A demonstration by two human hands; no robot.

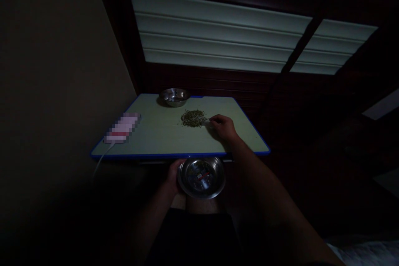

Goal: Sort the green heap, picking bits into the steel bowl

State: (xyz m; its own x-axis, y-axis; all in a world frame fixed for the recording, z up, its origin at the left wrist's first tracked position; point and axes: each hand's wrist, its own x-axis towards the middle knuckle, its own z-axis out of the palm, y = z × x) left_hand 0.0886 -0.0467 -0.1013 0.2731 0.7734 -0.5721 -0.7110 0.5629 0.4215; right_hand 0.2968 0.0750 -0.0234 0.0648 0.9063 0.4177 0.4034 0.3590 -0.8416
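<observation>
Small dull-green, bean-like grains (193, 119) lie in a loose heap near the middle of a pale green tabletop with a blue edge (156, 135). The right hand (225, 127) has its fingertips pinched on a thin, small utensil (208, 120), whose tip meets the heap's right side; its exact shape is too dark to tell. The left hand (173, 176) grips the left side of a shiny, round steel bowl (220, 176), tilted toward the camera just beside the table's front edge. Another shallow steel bowl (175, 99) sits behind the heap, to its left. Good handling here, as a judgement, calls for a light pinch, the utensil's tip low and nearly flat, and short, slow strokes from the heap's rim, since loose grains scatter easily. A steady left grip would keep the held bowl from knocking the table and shaking the heap.
</observation>
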